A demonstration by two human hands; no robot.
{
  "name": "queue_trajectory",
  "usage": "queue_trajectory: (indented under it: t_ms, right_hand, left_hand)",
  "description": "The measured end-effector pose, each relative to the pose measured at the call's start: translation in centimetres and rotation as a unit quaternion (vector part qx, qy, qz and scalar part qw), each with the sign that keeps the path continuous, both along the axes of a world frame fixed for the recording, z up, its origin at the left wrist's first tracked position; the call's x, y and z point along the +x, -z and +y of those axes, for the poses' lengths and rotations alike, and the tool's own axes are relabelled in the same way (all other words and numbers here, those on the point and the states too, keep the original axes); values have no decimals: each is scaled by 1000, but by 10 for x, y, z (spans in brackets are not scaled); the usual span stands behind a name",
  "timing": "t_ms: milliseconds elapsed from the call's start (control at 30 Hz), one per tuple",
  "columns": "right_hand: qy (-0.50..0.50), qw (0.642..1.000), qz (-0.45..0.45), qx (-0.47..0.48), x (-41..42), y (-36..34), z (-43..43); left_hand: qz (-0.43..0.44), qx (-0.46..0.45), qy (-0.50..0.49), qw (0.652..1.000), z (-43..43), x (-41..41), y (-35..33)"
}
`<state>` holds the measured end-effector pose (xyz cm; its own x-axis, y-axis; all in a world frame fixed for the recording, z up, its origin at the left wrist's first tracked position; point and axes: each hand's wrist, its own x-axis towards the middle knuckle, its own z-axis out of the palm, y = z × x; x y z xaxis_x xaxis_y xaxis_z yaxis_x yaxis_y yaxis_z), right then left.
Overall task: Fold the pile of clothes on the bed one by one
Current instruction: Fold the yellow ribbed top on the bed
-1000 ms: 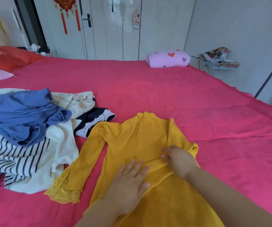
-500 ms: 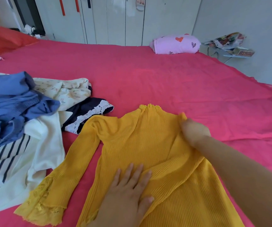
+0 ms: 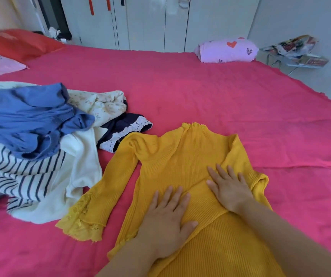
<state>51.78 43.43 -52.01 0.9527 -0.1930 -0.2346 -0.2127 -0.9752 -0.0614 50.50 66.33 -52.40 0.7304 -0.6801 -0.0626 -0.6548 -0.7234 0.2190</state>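
I saw the yellow ribbed sweater point(image 3: 172, 156) lying flat on the pink bed point(image 3: 200, 92), its frilled neck pointing away from the camera. The left hand point(image 3: 166, 222) pressed down on the sweater's front with fingers straight and spread, gripping nothing. The right hand point(image 3: 229, 188) also lay flat and released, its palm on the far sleeve point(image 3: 258, 176), which was folded in across the chest. The other sleeve point(image 3: 100, 196) stretched out on the sheet, its lace cuff near the pile of clothes point(image 3: 76, 176). In that pile I made out a blue garment point(image 3: 26, 120) on top of a striped top point(image 3: 11, 172), with a navy piece trimmed in white lace point(image 3: 120, 130) just beside the sweater's shoulder. A lilac heart-print pillow point(image 3: 226, 50) sat at the bed's far edge.
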Motion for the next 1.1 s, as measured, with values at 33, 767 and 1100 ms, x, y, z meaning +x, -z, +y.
queue_trajectory:
  t_ms: [33, 767, 1100]
  right_hand:
    - [10, 1000, -10, 10, 3, -6, 2]
    - [-56, 984, -90, 144, -58, -54, 121]
    - [174, 713, 26, 679, -45, -142, 120]
  left_hand:
    - [2, -7, -11, 1000, 3, 1, -5]
    - [10, -329, -387, 862, 128, -5, -79]
    - [-39, -376, -59, 924, 11, -60, -127]
